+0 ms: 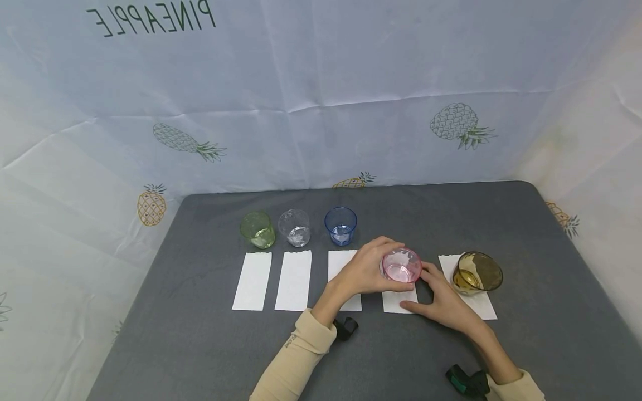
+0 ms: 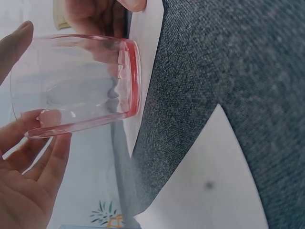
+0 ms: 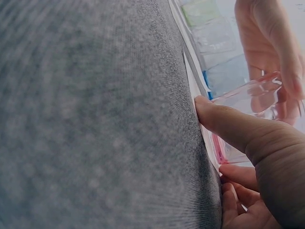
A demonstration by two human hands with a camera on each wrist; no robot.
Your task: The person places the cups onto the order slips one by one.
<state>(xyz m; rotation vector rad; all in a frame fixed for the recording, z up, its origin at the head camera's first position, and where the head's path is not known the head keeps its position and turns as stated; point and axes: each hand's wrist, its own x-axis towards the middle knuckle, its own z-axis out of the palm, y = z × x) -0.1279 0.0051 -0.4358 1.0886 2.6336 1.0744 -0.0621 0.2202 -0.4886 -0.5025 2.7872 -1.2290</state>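
Pink glass (image 1: 400,265) upright over a white paper strip (image 1: 393,303), gripped by the left hand (image 1: 372,271) from the strip's left, the right hand (image 1: 443,301) spread wide at the strip's right

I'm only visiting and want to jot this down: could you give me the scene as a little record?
Left hand: holds pink glass
Right hand: beside pink glass
Pink glass: over fourth paper strip from left
Amber glass: on rightmost paper strip
Back row: green glass, clear glass, blue glass
Paper strips: five, white, side by side
Tabletop: dark grey
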